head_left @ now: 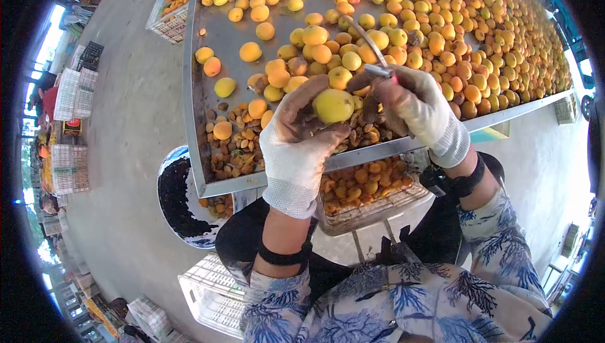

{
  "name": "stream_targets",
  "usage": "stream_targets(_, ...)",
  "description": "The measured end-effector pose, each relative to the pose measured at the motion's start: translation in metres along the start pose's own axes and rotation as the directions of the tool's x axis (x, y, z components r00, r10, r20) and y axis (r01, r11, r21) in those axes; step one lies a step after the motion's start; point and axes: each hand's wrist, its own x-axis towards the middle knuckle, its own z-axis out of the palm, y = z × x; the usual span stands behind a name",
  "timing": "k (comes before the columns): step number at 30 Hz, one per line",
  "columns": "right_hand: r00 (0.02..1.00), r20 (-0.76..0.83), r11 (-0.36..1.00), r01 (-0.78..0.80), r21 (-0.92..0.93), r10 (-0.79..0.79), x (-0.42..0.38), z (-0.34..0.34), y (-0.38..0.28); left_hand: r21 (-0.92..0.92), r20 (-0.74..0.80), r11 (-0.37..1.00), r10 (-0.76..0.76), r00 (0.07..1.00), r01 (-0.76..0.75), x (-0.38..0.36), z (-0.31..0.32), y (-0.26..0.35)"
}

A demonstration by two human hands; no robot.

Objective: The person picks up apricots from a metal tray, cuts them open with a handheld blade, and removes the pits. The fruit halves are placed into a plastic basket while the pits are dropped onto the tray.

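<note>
A white glove with stained fingers covers my left hand [301,144], which holds a yellow-green apricot [333,105] between thumb and fingers over the near edge of the metal table [246,185]. Right of the fruit, my right hand [413,100], gloved too, is closed around a small knife [373,44] whose curved blade points up and away. Many orange and yellow apricots [435,44] lie heaped on the table. Below my left hand's fingers, pits and scraps [236,144] cover the near left corner.
Under the table edge a crate [372,207] holds opened apricots. A round basin [179,198] with dark contents stands on the floor at left, near a white crate [211,292]. Another crate of apricots [170,25] is at upper left. Stacked crates [75,94] stand farther left.
</note>
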Motion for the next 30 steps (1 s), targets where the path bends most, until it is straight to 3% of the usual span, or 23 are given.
stream_targets(3,0.989,0.038,0.99,-0.143,0.006,0.143,-0.005,-0.006,-0.005,0.145,-0.016,0.989,0.003,1.0,-0.001,0.002,-0.005,0.0)
stream_targets(5,0.992,0.024,0.99,-0.123,-0.075,0.125,-0.008,-0.003,-0.005,0.32,-0.03,0.947,-0.015,0.999,0.024,0.004,-0.01,-0.004)
stream_targets(7,0.984,0.066,0.957,0.175,-0.231,-0.164,-0.009,-0.001,0.005,0.416,-0.032,0.909,0.038,0.999,-0.021,0.003,-0.012,-0.005)
stream_targets(8,0.976,0.062,0.929,0.216,-0.301,-0.206,-0.014,-0.002,0.003,0.507,-0.027,0.859,0.091,0.995,-0.065,0.003,-0.013,-0.005)
stream_targets(9,0.977,0.063,0.93,0.213,-0.298,-0.203,-0.014,-0.005,0.0,0.509,-0.029,0.859,0.088,0.996,-0.061,0.002,-0.014,-0.003)
stream_targets(11,0.963,0.239,0.803,0.241,-0.545,-0.126,-0.013,-0.016,-0.004,0.725,0.095,0.664,0.163,0.982,-0.18,0.002,-0.017,0.005)
stream_targets(12,0.965,0.249,0.806,0.214,-0.552,-0.086,-0.013,-0.015,-0.003,0.726,0.093,0.664,0.161,0.983,-0.177,0.001,-0.017,0.008)
stream_targets(14,0.961,0.259,0.787,0.231,-0.573,-0.094,-0.017,-0.016,0.001,0.819,0.126,0.525,0.228,0.966,-0.23,-0.002,-0.017,0.01)
stream_targets(21,0.954,0.292,0.697,0.255,-0.671,-0.068,-0.021,-0.02,0.012,0.786,0.095,0.596,0.14,0.986,-0.161,-0.004,-0.018,0.011)
stream_targets(23,0.958,0.28,0.676,0.251,-0.693,-0.068,-0.024,-0.02,0.014,0.698,0.078,0.703,0.111,0.991,-0.134,-0.003,-0.022,0.006)
stream_targets(26,0.95,0.267,0.713,0.299,-0.634,-0.161,-0.028,-0.021,0.017,0.716,0.062,0.693,0.058,0.996,-0.085,-0.005,-0.021,0.008)
stream_targets(28,0.947,0.321,0.696,0.225,-0.682,0.009,-0.028,-0.023,0.013,0.722,0.106,0.684,0.046,0.993,-0.109,-0.005,-0.023,0.009)
stream_targets(30,0.938,0.343,0.694,0.216,-0.687,0.047,-0.03,-0.024,0.015,0.725,0.149,0.676,0.035,0.988,-0.134,-0.007,-0.024,0.008)
